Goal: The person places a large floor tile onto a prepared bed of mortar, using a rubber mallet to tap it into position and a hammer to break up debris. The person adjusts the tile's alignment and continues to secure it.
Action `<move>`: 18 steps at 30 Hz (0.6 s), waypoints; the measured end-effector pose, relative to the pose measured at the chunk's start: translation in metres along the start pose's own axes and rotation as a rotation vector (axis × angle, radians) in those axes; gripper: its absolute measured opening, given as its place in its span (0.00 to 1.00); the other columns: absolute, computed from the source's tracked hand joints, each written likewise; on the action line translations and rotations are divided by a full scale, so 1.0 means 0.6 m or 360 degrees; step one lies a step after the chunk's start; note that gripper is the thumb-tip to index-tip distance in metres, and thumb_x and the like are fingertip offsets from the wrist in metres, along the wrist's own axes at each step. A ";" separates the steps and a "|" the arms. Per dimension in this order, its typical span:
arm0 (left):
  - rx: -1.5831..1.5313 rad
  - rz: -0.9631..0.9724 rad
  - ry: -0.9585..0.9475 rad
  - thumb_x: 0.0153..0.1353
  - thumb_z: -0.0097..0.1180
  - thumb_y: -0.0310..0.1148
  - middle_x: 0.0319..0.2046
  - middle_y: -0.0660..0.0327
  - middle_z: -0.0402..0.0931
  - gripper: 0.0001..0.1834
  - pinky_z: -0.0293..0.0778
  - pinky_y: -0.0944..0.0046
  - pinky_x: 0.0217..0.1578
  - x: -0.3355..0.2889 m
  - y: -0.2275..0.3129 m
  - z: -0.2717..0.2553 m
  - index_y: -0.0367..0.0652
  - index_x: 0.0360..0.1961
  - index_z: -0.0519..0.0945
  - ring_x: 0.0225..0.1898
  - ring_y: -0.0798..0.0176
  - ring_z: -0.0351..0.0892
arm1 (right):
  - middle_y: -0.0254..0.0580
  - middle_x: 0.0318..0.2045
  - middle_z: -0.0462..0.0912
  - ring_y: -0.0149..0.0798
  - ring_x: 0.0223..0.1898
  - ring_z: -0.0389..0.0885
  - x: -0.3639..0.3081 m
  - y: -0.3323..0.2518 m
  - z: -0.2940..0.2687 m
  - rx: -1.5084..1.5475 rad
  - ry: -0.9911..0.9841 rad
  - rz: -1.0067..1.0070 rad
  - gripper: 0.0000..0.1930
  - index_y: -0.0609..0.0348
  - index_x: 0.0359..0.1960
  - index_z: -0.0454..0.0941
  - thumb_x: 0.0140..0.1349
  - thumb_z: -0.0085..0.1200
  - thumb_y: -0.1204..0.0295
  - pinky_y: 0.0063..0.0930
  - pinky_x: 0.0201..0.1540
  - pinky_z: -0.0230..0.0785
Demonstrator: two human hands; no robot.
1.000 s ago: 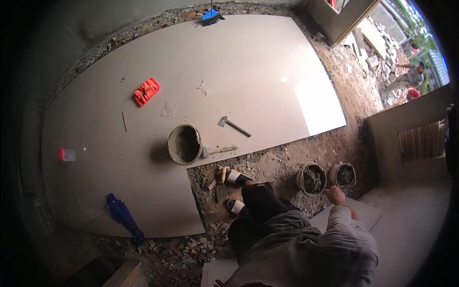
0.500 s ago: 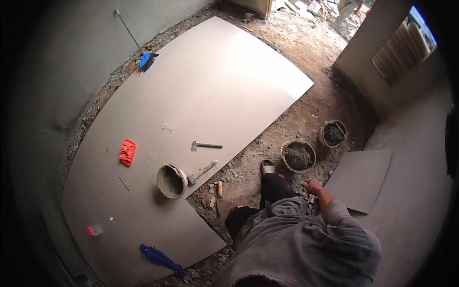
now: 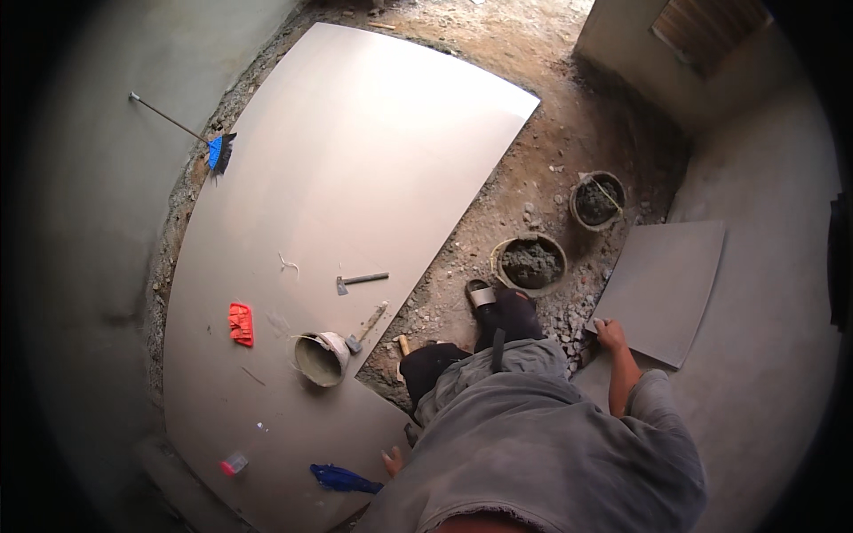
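Note:
My right hand (image 3: 610,334) is closed at the near left corner of a grey tile (image 3: 666,284) that leans at the right wall. My left hand (image 3: 392,460) shows only in part beside my body, fingers stretched out, low over the pale tiled floor (image 3: 373,160). Close to it lies a crumpled blue bag or cloth (image 3: 342,479). A bucket of thick grey mortar (image 3: 531,265) stands on the dirt by my foot, with a second mortar bucket (image 3: 597,201) beyond it.
On the tiles are a tilted bucket (image 3: 322,360), a mallet (image 3: 367,329), a hatchet-like hammer (image 3: 362,282), an orange-red object (image 3: 241,325) and a clear container with a pink end (image 3: 234,464). A blue broom (image 3: 219,154) leans against the left wall. Rubble (image 3: 560,311) borders the tiles.
My right hand has moved from beside the mortar bucket to the leaning tile's corner. My left hand has come into view near the blue item. The view has shifted.

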State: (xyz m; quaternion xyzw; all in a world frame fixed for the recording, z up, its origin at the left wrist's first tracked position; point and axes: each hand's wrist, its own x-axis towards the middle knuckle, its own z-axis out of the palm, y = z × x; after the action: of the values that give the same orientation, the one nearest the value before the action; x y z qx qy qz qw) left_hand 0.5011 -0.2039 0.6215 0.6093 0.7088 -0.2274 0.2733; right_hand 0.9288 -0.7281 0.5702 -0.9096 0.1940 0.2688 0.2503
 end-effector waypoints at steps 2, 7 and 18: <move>0.0067 0.0025 0.0013 0.63 0.48 0.54 0.64 0.38 0.59 0.43 0.59 0.51 0.63 0.021 0.021 -0.034 0.29 0.67 0.54 0.64 0.41 0.62 | 0.54 0.23 0.81 0.49 0.29 0.83 -0.010 0.011 0.011 0.0066 0.0033 0.0092 0.24 0.69 0.33 0.80 0.59 0.50 0.54 0.41 0.35 0.72; -0.0131 0.0252 0.0044 0.64 0.47 0.52 0.63 0.37 0.60 0.40 0.60 0.53 0.62 0.107 0.088 -0.111 0.29 0.66 0.57 0.63 0.40 0.63 | 0.60 0.31 0.82 0.59 0.39 0.82 -0.054 0.044 0.035 0.0244 0.0089 0.0438 0.23 0.65 0.33 0.82 0.58 0.49 0.53 0.44 0.44 0.72; -0.0063 0.0555 0.0076 0.64 0.48 0.49 0.58 0.36 0.67 0.36 0.63 0.55 0.59 0.201 0.345 -0.221 0.26 0.61 0.64 0.60 0.41 0.67 | 0.48 0.20 0.79 0.40 0.20 0.80 -0.121 0.014 0.168 0.0355 0.0223 0.0416 0.20 0.68 0.26 0.78 0.60 0.50 0.59 0.34 0.25 0.72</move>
State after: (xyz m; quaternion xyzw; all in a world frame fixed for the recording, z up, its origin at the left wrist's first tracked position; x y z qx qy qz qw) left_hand 0.6780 0.0040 0.6429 0.7228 0.6029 -0.1478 0.3036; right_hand 0.8286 -0.6625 0.5365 -0.8598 0.3562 0.2118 0.2984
